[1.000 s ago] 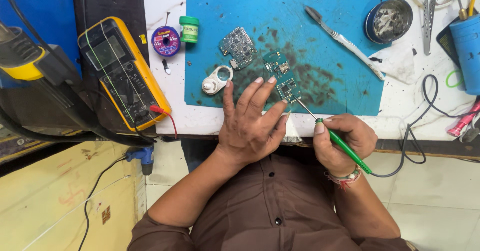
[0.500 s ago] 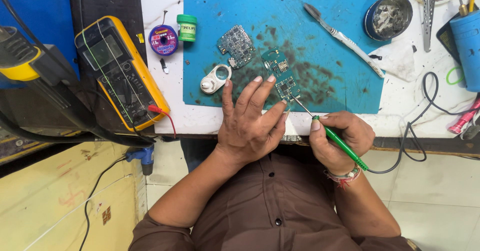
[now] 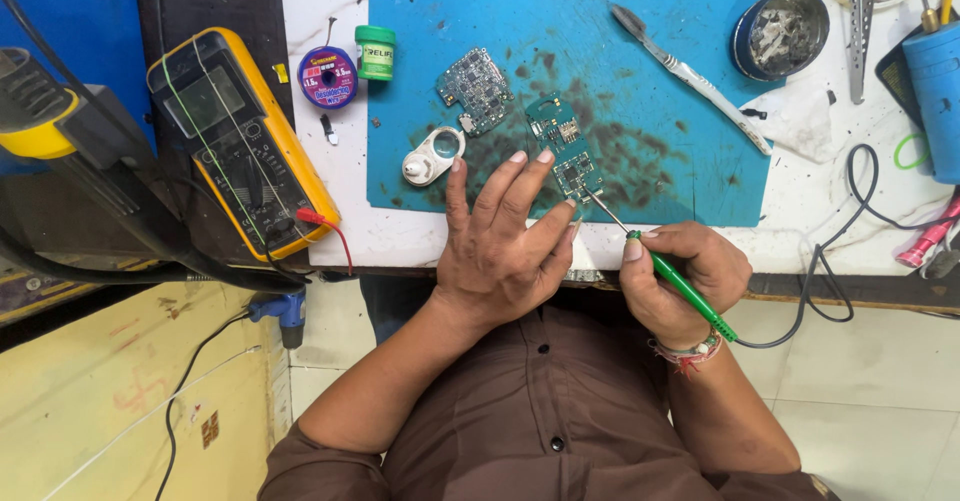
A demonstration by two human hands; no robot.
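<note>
My left hand (image 3: 503, 241) lies flat on the blue work mat (image 3: 640, 101) with its fingers spread, the fingertips pressing beside a small green circuit board (image 3: 563, 144). My right hand (image 3: 680, 276) grips a green-handled soldering iron (image 3: 682, 286), and its metal tip touches the lower end of that board. A second, grey circuit board (image 3: 476, 89) lies a little further up the mat. A white ring-shaped part (image 3: 432, 155) rests just left of my left fingers.
A yellow multimeter (image 3: 240, 141) with a red lead lies at the left. A solder wick spool (image 3: 327, 76) and a green flux jar (image 3: 376, 52) stand near it. A brush (image 3: 690, 73), a round tin (image 3: 781, 33), tweezers (image 3: 859, 36) and a blue cylinder (image 3: 935, 91) sit at the right.
Both hands stay nearly in place. The iron's tip keeps contact with the small green board, with only a slight shift of my right hand.
</note>
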